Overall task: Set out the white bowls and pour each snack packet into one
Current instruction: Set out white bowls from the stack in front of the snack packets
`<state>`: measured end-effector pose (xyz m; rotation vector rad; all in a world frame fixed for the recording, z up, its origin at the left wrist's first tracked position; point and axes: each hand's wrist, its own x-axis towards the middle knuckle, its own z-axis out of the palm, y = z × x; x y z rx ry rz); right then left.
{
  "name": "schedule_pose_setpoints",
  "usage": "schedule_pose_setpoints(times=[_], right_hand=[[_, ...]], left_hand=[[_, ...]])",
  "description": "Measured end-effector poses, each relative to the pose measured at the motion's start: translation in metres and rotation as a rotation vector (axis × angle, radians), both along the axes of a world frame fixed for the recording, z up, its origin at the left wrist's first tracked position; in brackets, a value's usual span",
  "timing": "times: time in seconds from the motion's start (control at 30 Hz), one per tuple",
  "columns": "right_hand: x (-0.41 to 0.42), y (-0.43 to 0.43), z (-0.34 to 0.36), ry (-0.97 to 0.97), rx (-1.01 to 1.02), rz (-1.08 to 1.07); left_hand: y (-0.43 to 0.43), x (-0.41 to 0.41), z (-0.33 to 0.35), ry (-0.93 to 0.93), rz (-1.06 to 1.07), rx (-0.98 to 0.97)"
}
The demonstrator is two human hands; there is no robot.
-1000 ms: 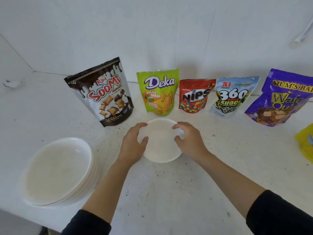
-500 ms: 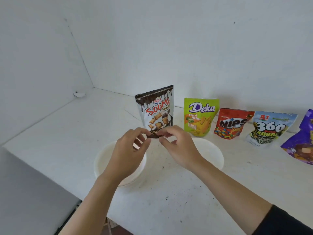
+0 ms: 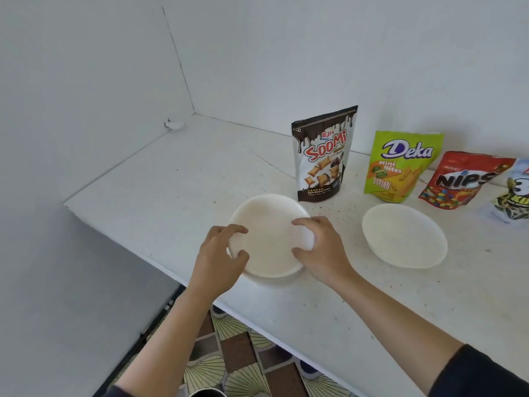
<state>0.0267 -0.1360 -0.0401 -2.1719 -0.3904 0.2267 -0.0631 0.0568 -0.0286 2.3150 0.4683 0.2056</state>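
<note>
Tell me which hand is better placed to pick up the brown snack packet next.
Probably the right hand: it grips the top bowl at its right rim, directly in front of the brown packet; the left hand is farther left.

Soft, even light fills a white corner.
Only faint shadows edge the lone bowl (image 3: 405,234) on the counter (image 3: 171,179); the lower left of the frame lies greyer. The wide lens bows the counter's edge, and the packet (image 3: 512,196) at far right smears.
</note>
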Motion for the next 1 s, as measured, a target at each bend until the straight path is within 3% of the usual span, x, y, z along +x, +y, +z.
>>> schedule_pose_setpoints(times=[0.37,0.57,0.77,1.0], right_hand=[[0.011,0.001,0.013,0.125,0.008,-0.008],[0.021,-0.005,0.036,0.048,0.1,-0.039],[0.032,-0.047,0.069,-0.015,0.276,-0.16],[0.038,-0.149,0.091,-0.072,0.342,-0.302]], left_hand=[[0.015,0.027,-0.001,0.033,-0.053,0.0],[0.012,0.039,0.027,-0.078,-0.076,0.045],[-0.033,0.064,0.063,-0.201,-0.155,-0.101],[-0.131,0.1,0.079,-0.269,-0.249,-0.348]])
